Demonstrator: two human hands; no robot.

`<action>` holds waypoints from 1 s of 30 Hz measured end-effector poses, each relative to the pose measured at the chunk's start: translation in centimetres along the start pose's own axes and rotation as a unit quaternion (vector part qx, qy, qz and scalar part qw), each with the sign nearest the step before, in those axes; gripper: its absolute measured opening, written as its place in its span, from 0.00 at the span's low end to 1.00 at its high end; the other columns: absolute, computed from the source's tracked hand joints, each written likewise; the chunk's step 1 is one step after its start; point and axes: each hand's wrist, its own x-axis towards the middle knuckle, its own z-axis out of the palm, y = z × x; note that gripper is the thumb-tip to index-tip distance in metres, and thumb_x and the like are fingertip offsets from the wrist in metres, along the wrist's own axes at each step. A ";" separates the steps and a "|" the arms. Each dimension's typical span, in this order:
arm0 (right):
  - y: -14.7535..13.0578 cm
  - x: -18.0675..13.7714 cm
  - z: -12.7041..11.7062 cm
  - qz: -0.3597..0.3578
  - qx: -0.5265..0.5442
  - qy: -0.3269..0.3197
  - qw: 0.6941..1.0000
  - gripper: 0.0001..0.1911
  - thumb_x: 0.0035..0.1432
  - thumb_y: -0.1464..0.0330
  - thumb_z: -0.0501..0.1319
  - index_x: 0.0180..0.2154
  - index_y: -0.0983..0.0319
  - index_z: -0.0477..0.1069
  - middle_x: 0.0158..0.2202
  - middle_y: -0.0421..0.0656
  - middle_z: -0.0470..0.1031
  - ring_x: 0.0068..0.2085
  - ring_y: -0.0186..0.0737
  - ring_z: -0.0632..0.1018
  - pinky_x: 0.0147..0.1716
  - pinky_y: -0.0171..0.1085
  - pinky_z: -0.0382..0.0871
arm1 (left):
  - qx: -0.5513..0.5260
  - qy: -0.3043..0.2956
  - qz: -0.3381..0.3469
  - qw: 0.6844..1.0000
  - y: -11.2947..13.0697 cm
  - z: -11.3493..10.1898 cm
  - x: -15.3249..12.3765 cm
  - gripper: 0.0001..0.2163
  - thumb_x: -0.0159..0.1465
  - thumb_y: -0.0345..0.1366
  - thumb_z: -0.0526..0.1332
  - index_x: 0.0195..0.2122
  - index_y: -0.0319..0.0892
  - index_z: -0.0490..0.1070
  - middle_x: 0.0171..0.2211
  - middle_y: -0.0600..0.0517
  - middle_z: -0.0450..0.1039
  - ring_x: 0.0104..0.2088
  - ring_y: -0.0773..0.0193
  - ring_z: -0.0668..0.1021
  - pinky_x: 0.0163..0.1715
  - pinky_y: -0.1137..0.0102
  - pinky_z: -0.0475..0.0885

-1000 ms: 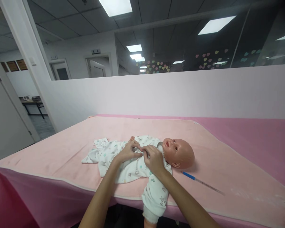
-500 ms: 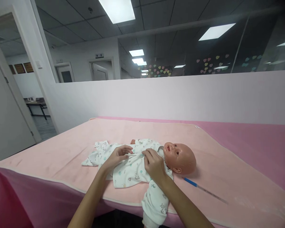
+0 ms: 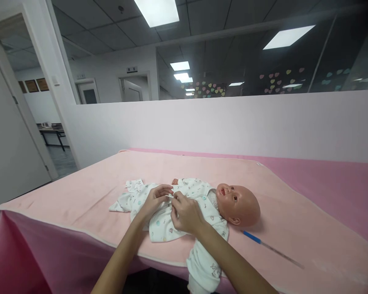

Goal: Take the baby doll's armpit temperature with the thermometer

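A baby doll lies on its back on a pale pink blanket, head to the right, dressed in a white printed romper. My left hand pinches the romper's front edge over the doll's belly. My right hand is closed on the cloth just beside it, fingertips meeting the left hand's. One sleeve of the romper hangs over the table's near edge.
A thin thermometer with a blue end lies on the blanket right of the doll's head. The table has a darker pink cover and stands against a low white partition. An open doorway is at the left.
My right hand has slid left from the doll's chest toward its belly, meeting my left hand lower on the romper's front. A fastened button now shows near the collar.
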 end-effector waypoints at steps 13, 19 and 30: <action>0.5 0.0 0.6 0.087 0.060 0.073 0.992 0.11 0.62 0.69 0.49 0.34 0.60 0.69 0.29 0.39 0.69 0.23 0.29 0.68 0.20 0.31 0.54 | 0.066 -0.095 0.033 0.993 1.0 0.3 -0.4 0.13 0.55 0.38 0.62 0.40 0.39 0.69 0.39 0.47 0.72 0.42 0.60 0.73 0.44 0.65 0.68; 0.5 0.1 0.7 0.088 0.055 0.072 0.992 0.10 0.61 0.69 0.50 0.32 0.60 0.69 0.27 0.38 0.70 0.23 0.30 0.69 0.21 0.32 0.55 | 0.070 -0.083 0.037 0.993 0.1 0.0 -0.2 0.15 0.54 0.37 0.63 0.42 0.39 0.68 0.40 0.47 0.71 0.42 0.60 0.73 0.45 0.64 0.68; 0.4 0.0 0.3 0.074 0.100 0.079 0.989 0.12 0.63 0.70 0.48 0.35 0.60 0.69 0.28 0.40 0.71 0.27 0.31 0.72 0.25 0.31 0.58 | 0.045 -0.087 0.030 0.995 0.1 -0.2 -0.2 0.17 0.54 0.36 0.63 0.45 0.40 0.66 0.37 0.48 0.69 0.41 0.61 0.72 0.44 0.65 0.67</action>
